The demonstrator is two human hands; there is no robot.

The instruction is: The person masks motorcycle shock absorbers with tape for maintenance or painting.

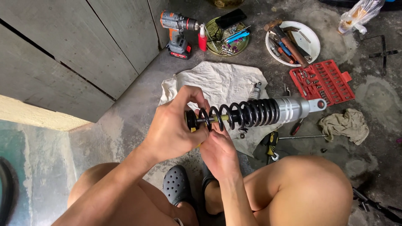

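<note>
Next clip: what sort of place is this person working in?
Probably a home or backyard repair spot on a bare concrete floor. A cordless drill, a red socket set and a bowl of hand tools lie around the coil-spring shock absorber.

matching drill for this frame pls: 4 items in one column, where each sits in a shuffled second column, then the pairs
1. shock absorber
2. cordless drill
3. red socket set case
4. hand tools

A. lying open on the floor, right of the white cloth
B. piled in the white round dish
C. held in the left hand and right hand
D. standing by the grey wooden panels

Pairs: 1-C, 2-D, 3-A, 4-B
</note>
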